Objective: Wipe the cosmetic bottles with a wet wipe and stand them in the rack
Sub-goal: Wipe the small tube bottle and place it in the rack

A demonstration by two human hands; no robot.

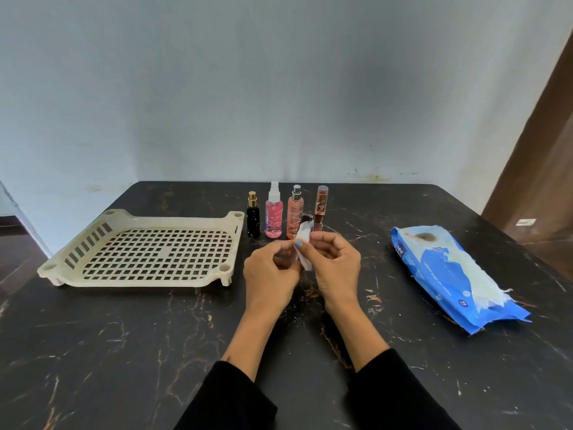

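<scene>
Both hands meet above the table's middle. My left hand (271, 268) and my right hand (336, 262) each pinch a white wet wipe (304, 243) held upright between them. A small dark-topped, clear thing (307, 218) shows just behind the wipe, mostly hidden; whether a hand holds it I cannot tell. Behind the hands stand a black bottle with a gold cap (253, 217), a pink spray bottle (274, 212), a peach bottle with a silver cap (294, 212) and a slim amber bottle (321, 204). The cream perforated rack (148, 249) lies to the left with nothing in it.
A blue pack of wet wipes (449, 274), torn open with white wipes showing, lies at the right. The dark marble table (124, 352) ends at a pale wall behind the bottles. A brown door stands at the far right.
</scene>
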